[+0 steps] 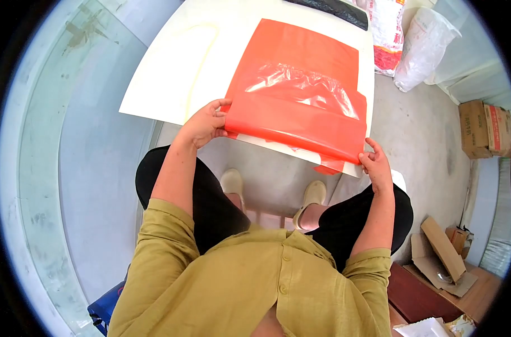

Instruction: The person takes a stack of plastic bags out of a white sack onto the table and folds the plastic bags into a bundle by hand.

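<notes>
A glossy red plastic bag (300, 115), laid flat with its near part folded over, lies on a white board (160, 73). My left hand (206, 122) grips the fold's left end, thumb and fingers closed around the edge. At the right near corner, my right hand (376, 164) pinches the other end of the fold, its index finger raised along the side. Wrinkles with bright glare run across the plastic behind the fold. Some red plastic hangs below the board's near edge, between my hands.
A black plastic bundle (337, 11) lies at the board's far edge. Beyond it on the right stand a printed sack (385, 36) and a translucent white bag (426, 45). Cardboard boxes (480, 129) sit farther right, with opened cardboard (440, 258) lower down. A glass-like panel (42, 168) runs along the left.
</notes>
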Demonstrator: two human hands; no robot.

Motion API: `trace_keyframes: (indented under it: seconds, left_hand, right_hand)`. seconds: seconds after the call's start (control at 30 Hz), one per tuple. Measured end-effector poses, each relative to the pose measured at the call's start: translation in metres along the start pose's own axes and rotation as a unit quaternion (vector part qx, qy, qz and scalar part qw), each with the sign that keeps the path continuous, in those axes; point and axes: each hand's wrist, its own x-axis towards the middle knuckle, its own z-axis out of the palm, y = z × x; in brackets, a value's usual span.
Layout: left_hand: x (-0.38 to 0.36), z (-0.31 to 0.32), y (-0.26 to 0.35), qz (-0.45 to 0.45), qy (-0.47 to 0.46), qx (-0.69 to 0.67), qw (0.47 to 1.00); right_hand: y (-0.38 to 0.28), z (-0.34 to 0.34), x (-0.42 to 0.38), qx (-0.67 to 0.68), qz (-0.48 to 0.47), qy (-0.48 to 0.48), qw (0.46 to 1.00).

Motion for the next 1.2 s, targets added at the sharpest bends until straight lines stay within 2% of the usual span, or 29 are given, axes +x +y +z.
trace_keyframes:
  seconds: [0.6, 0.9, 1.0, 1.1, 1.2]
  left_hand:
    - [0.004, 0.006, -0.007, 0.021, 0.067, 0.024, 0.997]
    - [0.001, 0.004, -0.003, 0.023, 0.045, 0.051, 0.997]
    - [-0.001, 0.007, 0.001, -0.005, 0.052, 0.034, 0.998]
    - [-0.008, 0.018, 0.003, 0.020, 0.088, 0.024, 0.996]
    - [-0.012, 0.021, -0.005, 0.087, 0.082, 0.147, 0.982]
  right_hand:
    - [-0.004, 0.002, -0.004, 0.006, -0.042, 0.034, 0.999]
    - [-0.001, -0.001, -0.003, 0.002, -0.036, 0.045, 0.998]
    - [0.001, -0.002, -0.001, -0.021, -0.036, 0.040, 0.998]
    - [0.000, -0.001, -0.001, -0.031, -0.043, 0.038, 0.998]
    - [0.002, -0.001, -0.001, -0.045, -0.046, 0.035, 0.997]
